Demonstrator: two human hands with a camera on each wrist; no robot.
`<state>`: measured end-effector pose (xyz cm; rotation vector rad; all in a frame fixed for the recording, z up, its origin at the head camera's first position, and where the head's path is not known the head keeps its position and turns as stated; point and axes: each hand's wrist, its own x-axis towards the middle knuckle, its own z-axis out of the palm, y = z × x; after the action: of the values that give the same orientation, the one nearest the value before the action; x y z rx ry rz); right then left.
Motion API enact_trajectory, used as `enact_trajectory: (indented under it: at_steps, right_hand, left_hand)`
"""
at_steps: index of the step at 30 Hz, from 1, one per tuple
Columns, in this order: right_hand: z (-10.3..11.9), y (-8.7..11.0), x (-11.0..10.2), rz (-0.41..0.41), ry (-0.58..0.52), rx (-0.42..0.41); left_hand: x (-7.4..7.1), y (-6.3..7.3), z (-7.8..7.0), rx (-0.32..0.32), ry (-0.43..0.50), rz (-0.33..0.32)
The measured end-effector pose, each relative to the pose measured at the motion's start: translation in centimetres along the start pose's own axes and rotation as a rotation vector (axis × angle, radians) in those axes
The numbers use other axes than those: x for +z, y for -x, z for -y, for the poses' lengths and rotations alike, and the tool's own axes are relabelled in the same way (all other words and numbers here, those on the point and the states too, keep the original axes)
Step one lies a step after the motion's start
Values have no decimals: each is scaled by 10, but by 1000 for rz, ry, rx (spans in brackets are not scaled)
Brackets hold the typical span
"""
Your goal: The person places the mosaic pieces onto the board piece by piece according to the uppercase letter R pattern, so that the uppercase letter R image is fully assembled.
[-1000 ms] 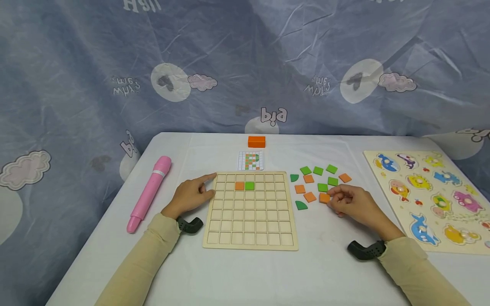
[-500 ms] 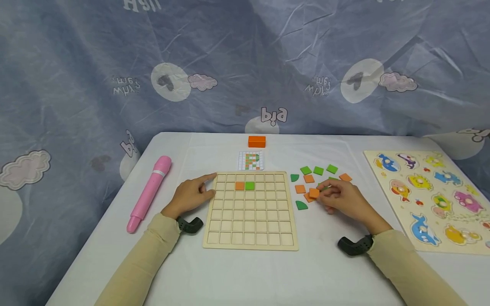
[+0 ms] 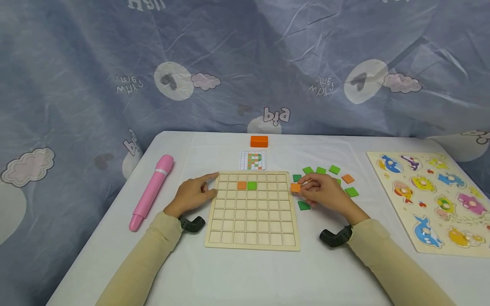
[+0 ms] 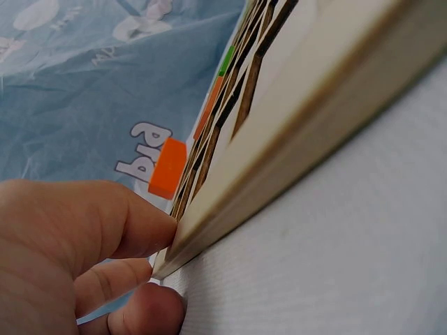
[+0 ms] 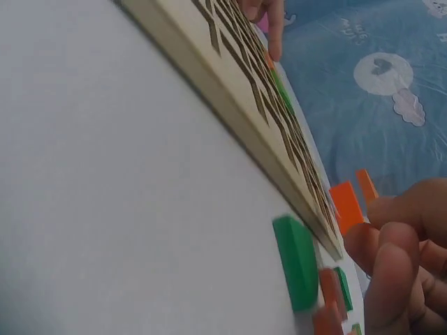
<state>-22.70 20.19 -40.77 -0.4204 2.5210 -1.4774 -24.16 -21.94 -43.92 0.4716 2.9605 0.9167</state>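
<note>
In the head view my right hand [image 3: 327, 193] pinches an orange square tile [image 3: 295, 188] between thumb and fingertips, just beyond the right edge of the wooden grid board [image 3: 250, 250]. The right wrist view shows this tile [image 5: 367, 185] edge-on, above the table. My left hand [image 3: 191, 195] rests at the board's upper left corner, index finger and thumb extended against its edge; the left wrist view shows the left hand [image 4: 84, 230] touching that edge. Side by side in the board's second row lie an orange tile [image 3: 242, 185] and a green tile [image 3: 252, 185].
Loose green tiles [image 3: 351, 192] and orange tiles [image 3: 347, 179] lie right of the board, partly hidden by my hand. Behind it are a pattern card [image 3: 253, 160] and an orange block [image 3: 259, 141]. A pink stick [image 3: 151, 193] lies left, an animal puzzle board [image 3: 432, 204] right.
My right hand has picked the orange tile up from the loose tiles and carried it left to the board's right edge. My left hand has stayed at the board's corner.
</note>
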Motion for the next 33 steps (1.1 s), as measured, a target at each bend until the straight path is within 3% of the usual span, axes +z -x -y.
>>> enact_trajectory:
  at_steps: [10,21,33]
  right_hand:
    - [17,-24,20,30,39,49]
    - [28,-49,38,107,36,7]
    - [33,-66,52,139,144,13]
  left_hand:
    - [0,-1,0,1,1,4]
    - [1,-2,1,0,1,5]
    - [1,-1,1,-2,-6,4]
